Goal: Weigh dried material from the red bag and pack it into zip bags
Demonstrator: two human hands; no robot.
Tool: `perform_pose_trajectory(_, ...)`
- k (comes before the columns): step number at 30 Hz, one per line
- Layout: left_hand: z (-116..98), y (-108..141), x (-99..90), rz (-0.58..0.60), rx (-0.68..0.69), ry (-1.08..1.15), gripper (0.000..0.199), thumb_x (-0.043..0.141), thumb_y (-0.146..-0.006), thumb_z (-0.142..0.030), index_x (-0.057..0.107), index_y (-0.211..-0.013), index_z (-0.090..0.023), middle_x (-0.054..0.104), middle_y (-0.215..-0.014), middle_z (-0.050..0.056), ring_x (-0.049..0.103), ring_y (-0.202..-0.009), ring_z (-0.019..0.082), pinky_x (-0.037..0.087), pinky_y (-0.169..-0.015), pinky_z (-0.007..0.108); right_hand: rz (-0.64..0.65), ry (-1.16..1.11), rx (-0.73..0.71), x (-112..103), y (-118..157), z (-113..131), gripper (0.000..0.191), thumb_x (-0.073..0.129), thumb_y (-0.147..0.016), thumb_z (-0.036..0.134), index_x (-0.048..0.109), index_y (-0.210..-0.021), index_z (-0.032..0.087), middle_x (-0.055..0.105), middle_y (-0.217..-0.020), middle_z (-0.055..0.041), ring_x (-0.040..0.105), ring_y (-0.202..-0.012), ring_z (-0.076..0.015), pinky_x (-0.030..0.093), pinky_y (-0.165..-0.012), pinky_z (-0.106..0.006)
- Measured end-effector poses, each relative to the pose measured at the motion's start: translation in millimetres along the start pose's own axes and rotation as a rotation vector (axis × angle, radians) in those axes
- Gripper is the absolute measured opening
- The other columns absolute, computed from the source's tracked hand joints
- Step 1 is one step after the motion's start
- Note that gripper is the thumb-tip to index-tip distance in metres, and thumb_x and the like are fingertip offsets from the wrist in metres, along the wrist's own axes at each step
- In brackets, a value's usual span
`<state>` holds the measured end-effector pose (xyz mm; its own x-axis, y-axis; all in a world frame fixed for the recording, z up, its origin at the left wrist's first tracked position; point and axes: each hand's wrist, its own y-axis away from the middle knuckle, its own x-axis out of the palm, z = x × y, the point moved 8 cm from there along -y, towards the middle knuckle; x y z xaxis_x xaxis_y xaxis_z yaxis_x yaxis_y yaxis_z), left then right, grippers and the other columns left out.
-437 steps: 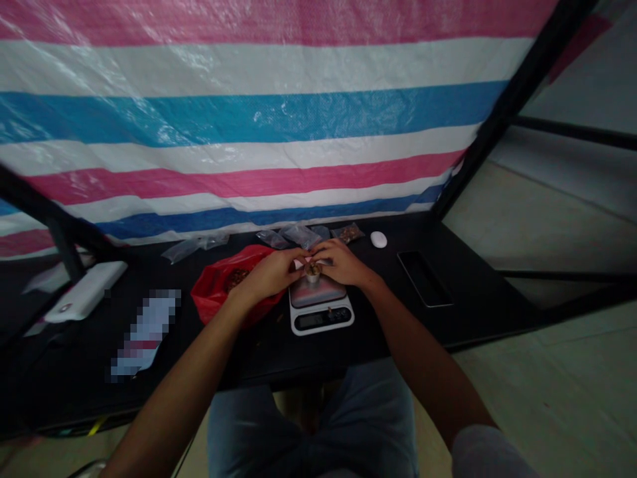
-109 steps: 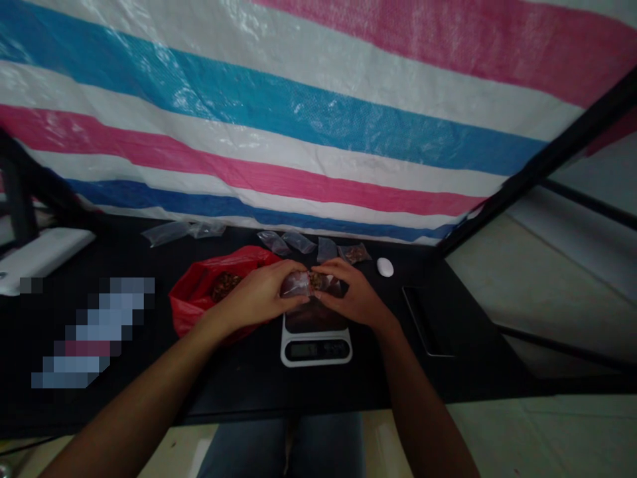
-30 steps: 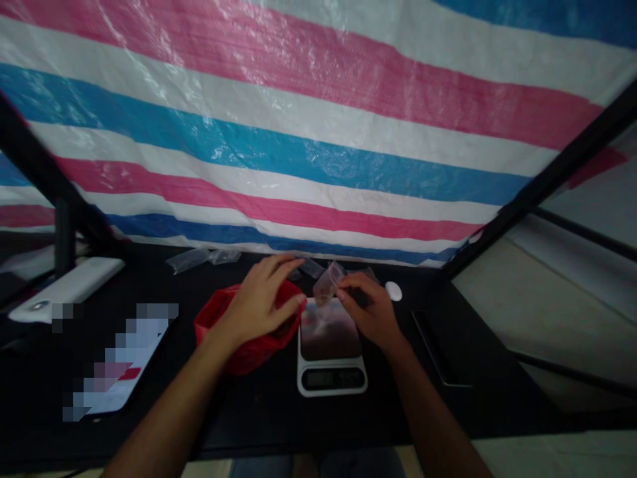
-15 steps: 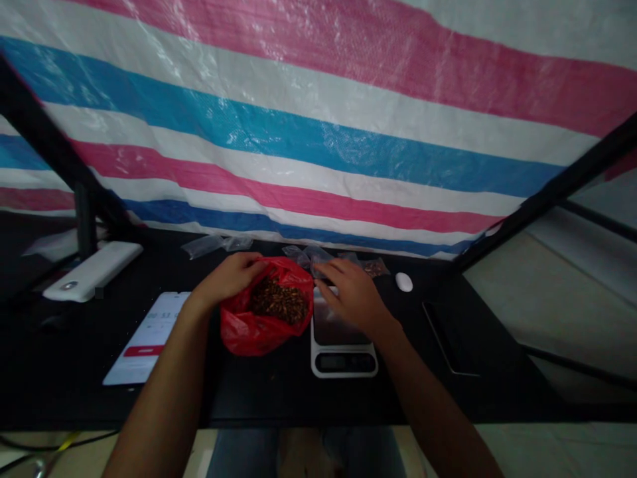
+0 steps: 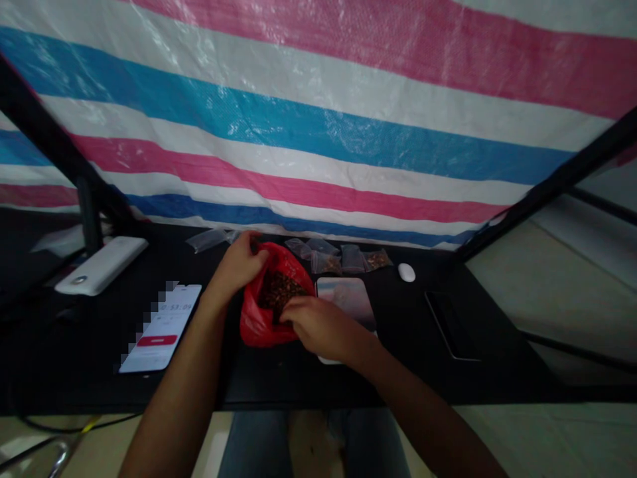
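A red plastic bag (image 5: 259, 325) stands open on the black table, partly filled with small brown grain-like pieces (image 5: 281, 290). My left hand (image 5: 239, 265) is closed on the bag's upper left rim. At the bag's right side, my right hand (image 5: 316, 322) has its fingers curled in over the opening, against the brown pieces. Its fingertips are partly hidden, so what they pinch cannot be made out. Just beyond that hand lies a white kitchen scale (image 5: 348, 295) with a shiny top plate. My right hand and wrist cover its front part and display.
Several small clear bags lie behind the scale; one zip bag (image 5: 326, 263) and another bag (image 5: 377, 259) hold brown pieces. A white oval object (image 5: 407, 272) and a dark phone (image 5: 450, 325) lie right. Leftward are a lit phone (image 5: 164, 328) and a white device (image 5: 102, 265).
My right hand has moved from above the scale's back edge, left and nearer, into the red bag's opening. My left hand still holds the bag's rim, and the bag's mouth has shifted shape.
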<state>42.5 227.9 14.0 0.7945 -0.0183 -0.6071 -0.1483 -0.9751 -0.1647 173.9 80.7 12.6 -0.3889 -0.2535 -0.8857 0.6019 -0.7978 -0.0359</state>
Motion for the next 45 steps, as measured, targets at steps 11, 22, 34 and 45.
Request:
perform_pose_trajectory(11,-15.2,14.3,56.5,0.483,0.401,-0.178,0.039,0.046,-0.099,-0.037,0.081,-0.106,-0.021,0.079,-0.109,0.012,0.071,-0.105,0.029,0.052,-0.101,0.041,-0.014,0.218,0.216,5.6,-43.6,-27.9,0.04,0.07,-0.094,0.021,0.066,-0.132,0.01,0.061,-0.143,-0.0211,0.062,-0.128,-0.0335,0.053,-0.105,-0.045)
perform_pose_trajectory(22,-9.6,4.5,39.3,0.128,0.314,-0.294,0.043,0.055,-0.09,-0.029,0.072,-0.127,-0.016,0.067,-0.128,0.015,0.065,-0.12,0.029,0.049,-0.111,0.042,0.05,0.261,0.338,4.3,-44.0,-26.6,0.035,0.044,-0.099,0.003,0.076,-0.112,0.01,0.075,-0.12,-0.0176,0.074,-0.109,-0.0273,0.055,-0.092,-0.033)
perform_pose_trajectory(34,-28.8,6.6,16.2,-0.172,0.412,-0.046,0.026,0.052,-0.095,-0.029,0.075,-0.103,-0.018,0.073,-0.108,0.009,0.069,-0.106,0.025,0.053,-0.101,0.041,0.043,0.195,0.291,-0.2,-44.3,-29.2,0.03,0.051,-0.096,0.004,0.078,-0.106,0.011,0.08,-0.11,-0.0172,0.076,-0.107,-0.0261,0.052,-0.086,-0.029)
perform_pose_trajectory(45,-22.6,2.9,20.9,-0.164,0.384,-0.023,0.025,0.054,-0.095,-0.028,0.076,-0.101,-0.017,0.075,-0.106,0.009,0.069,-0.103,0.025,0.054,-0.097,0.04,-0.118,-0.107,0.211,-52.7,-18.4,-46.2,0.014,0.075,-0.088,0.01,0.083,-0.098,0.015,0.083,-0.102,-0.0098,0.075,-0.089,-0.0198,0.049,-0.079,-0.027)
